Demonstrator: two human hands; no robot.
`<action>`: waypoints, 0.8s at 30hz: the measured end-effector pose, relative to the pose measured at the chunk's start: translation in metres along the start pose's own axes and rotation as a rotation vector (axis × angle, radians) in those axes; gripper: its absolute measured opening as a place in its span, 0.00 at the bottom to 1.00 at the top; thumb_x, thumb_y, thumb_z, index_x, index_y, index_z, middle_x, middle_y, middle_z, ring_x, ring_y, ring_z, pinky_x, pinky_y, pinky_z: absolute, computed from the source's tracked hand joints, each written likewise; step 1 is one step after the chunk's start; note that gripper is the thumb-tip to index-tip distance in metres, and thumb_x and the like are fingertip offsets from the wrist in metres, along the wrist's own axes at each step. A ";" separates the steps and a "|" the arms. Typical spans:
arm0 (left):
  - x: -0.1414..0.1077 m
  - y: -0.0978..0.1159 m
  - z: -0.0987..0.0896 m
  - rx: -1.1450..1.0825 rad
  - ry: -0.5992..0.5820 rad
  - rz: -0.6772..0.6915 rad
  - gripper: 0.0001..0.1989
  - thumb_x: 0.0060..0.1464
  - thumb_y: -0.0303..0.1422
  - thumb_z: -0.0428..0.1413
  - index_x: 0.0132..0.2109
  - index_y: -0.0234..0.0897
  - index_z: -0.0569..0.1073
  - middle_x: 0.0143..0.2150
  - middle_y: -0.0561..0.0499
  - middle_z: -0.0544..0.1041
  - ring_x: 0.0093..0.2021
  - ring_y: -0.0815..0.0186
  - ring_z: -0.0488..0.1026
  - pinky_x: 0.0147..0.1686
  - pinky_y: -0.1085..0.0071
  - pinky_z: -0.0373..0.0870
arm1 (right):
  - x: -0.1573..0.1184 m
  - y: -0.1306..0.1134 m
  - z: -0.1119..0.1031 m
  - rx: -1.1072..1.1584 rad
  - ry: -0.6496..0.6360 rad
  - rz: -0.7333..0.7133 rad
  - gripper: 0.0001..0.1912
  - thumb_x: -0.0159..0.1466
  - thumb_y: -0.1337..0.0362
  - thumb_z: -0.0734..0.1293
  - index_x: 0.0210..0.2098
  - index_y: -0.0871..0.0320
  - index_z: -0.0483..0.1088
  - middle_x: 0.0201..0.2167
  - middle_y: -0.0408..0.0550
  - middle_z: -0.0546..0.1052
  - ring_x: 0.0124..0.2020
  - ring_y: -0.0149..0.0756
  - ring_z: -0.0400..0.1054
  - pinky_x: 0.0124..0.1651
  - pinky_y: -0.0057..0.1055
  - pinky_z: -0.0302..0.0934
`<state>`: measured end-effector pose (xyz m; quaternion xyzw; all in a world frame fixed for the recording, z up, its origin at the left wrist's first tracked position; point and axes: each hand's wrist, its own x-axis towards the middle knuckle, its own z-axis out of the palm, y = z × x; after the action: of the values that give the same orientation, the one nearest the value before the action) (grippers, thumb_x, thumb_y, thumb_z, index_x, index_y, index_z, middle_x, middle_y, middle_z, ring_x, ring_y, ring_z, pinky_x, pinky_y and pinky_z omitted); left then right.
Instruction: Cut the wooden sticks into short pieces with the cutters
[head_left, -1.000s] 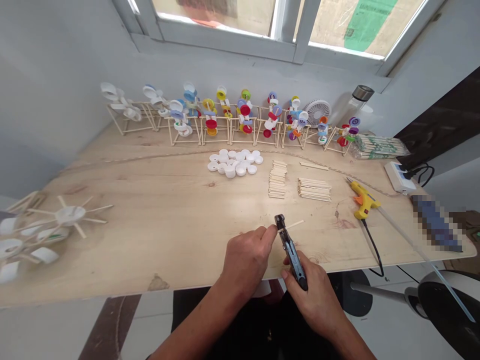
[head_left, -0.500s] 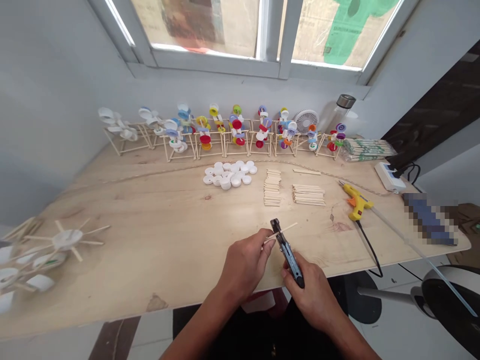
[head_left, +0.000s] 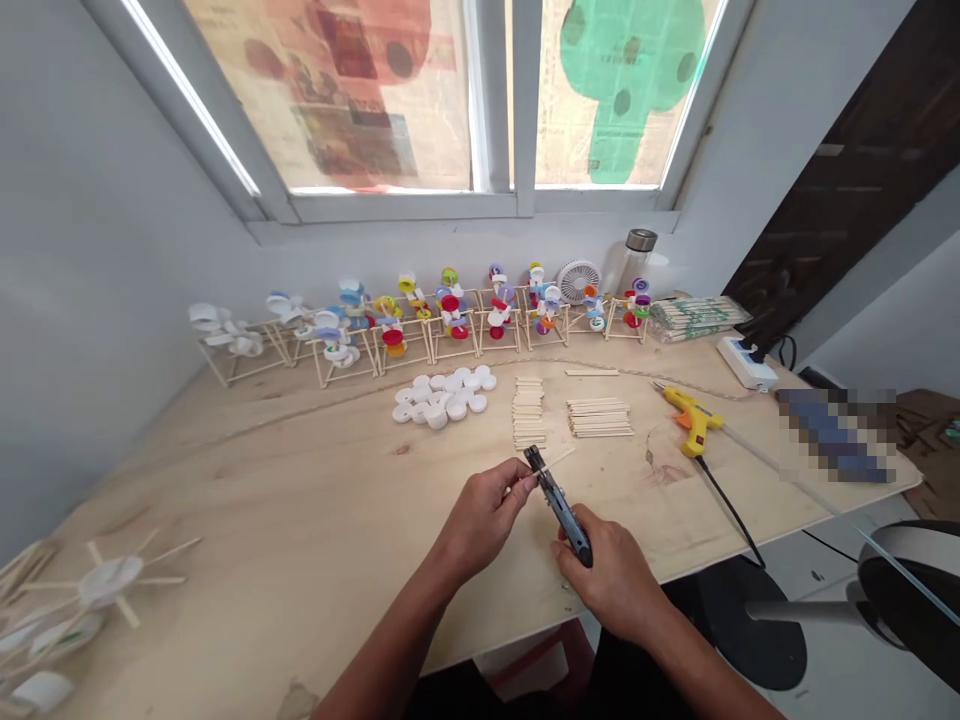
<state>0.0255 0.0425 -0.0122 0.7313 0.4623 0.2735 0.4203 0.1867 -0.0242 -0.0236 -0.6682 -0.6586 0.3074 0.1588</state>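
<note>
- Far left of the wooden table (head_left: 315, 520) there was a spoked wheel (head_left: 111, 582), basically a white round hub with sticks poking out all around, pretty blurry.
- Along the back, a row of little stick-frame models (head_left: 453, 303) held wheels made of caps, white ones at the left end and lots of colors further right.
- In front of those sat a cluster of loose white caps (head_left: 456, 407).
- Left hand (head_left: 484, 510) was pinched on a thin stick (head_left: 559, 460), fingertips right beside the head of the tool.
- Left pile of sticks (head_left: 529, 412) lay just beyond the tool's head.
- The plier-like tool (head_left: 559, 500) was between the two hands, tilted, with the stick running across its head and poking out to the right. Couldn't tell if its jaws were biting down.
- Right pile of sticks (head_left: 600, 418) was stacked neatly, with a lone stick (head_left: 592, 373) behind it.
- Right hand (head_left: 611, 570) was wrapped around the tool's handles, apart from the left one.
- Yellow glue gun (head_left: 694, 412) lay over to the right, black cord trailing toward the table edge.
- Furthest right, a white power strip (head_left: 746, 362) had a black plug in it.
</note>
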 end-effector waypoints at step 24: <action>0.012 -0.007 0.004 0.015 -0.024 -0.036 0.13 0.55 0.39 0.44 0.29 0.36 0.66 0.21 0.56 0.62 0.21 0.71 0.57 0.23 0.76 0.56 | 0.010 0.005 0.007 -0.009 -0.007 0.042 0.03 0.56 0.63 0.61 0.29 0.56 0.64 0.26 0.43 0.75 0.27 0.33 0.67 0.27 0.25 0.48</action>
<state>0.0309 0.0537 -0.0202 0.7293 0.4724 0.2536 0.4251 0.1856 -0.0159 -0.0336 -0.6814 -0.6465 0.3102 0.1468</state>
